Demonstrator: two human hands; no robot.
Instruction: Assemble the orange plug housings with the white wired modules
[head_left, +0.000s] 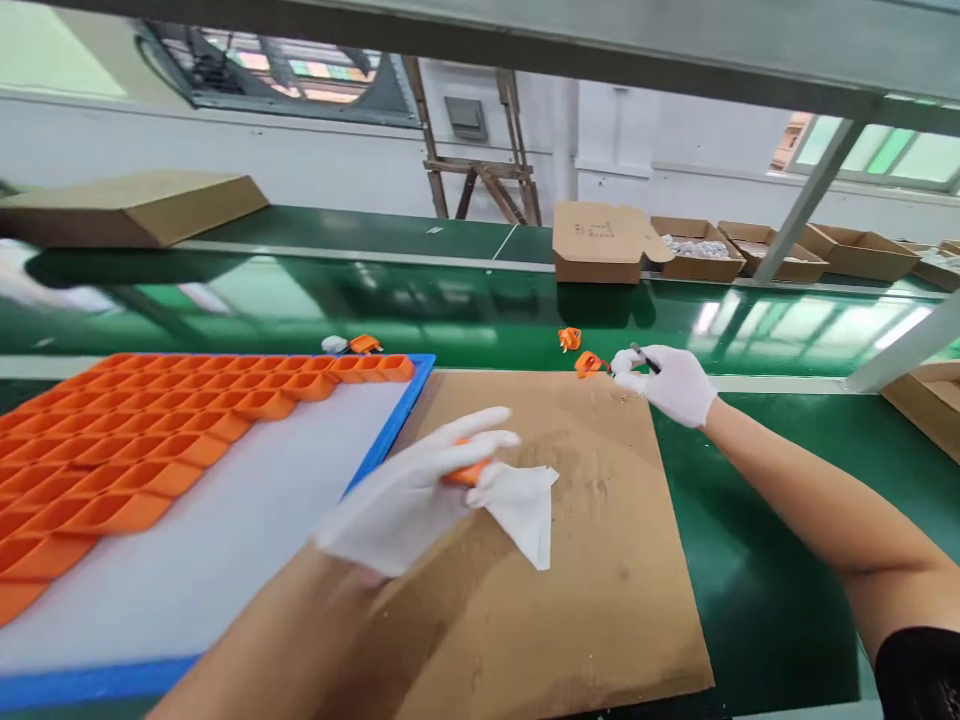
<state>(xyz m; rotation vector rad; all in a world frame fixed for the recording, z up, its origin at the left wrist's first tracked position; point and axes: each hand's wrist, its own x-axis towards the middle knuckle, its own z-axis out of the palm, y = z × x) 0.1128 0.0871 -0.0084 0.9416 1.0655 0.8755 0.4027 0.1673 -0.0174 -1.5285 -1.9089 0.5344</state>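
My left hand (pixel 416 495), in a white glove and slightly blurred, is over the cardboard sheet (pixel 600 590). Between its fingers is a small orange plastic part (pixel 466 473), partly covered. A white cloth (pixel 531 508) hangs from the same grip. At the sheet's far right corner, my gloved right hand (pixel 675 382) pinches a thin dark pen-like tool (pixel 646 360). Just left of those fingertips lies an orange piece (pixel 589 364); whether they touch it I cannot tell. Another orange piece (pixel 570 339) sits slightly farther back on the green surface.
To the left, a blue-edged tray (pixel 397 415) holds rows of orange open-topped cells (pixel 150 470). Behind it lie an orange piece (pixel 365 344) and a whitish piece (pixel 334 344). Cardboard boxes (pixel 600 245) line the back shelf. A metal post (pixel 810 200) stands at right.
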